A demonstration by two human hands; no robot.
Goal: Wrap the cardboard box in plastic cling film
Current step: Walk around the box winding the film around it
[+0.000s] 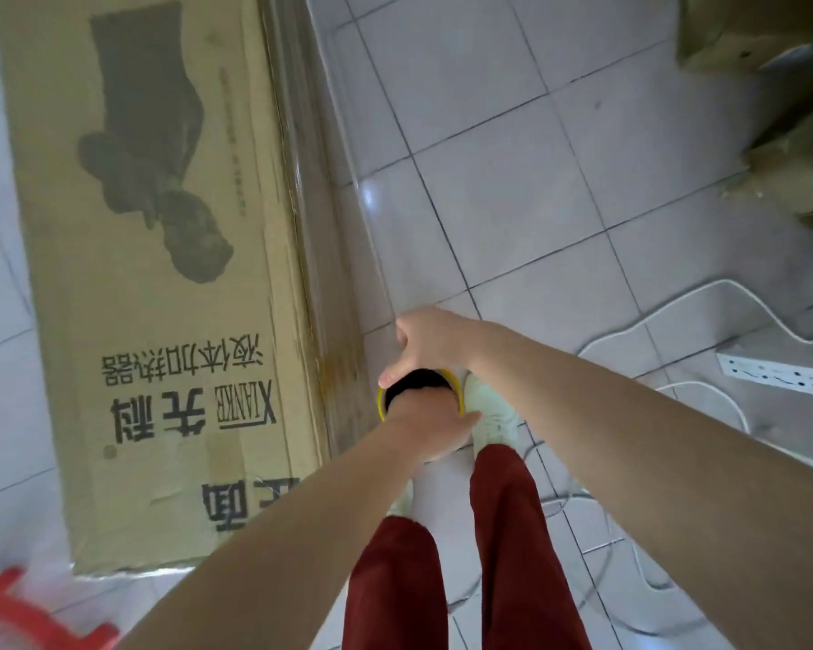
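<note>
Beside the cardboard box (137, 283), toward its near end, the left hand (435, 426) grips the cling-film roll (382, 408) from the near side and the right hand (425, 340) curls over its far side, likely steadying it upright so the film (348, 218) pulls taut along the box's right flank, away toward its far end.

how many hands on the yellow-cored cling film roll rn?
2. Left hand grips the yellow-cored cling film roll at its near rim; right hand holds its far rim.
</note>
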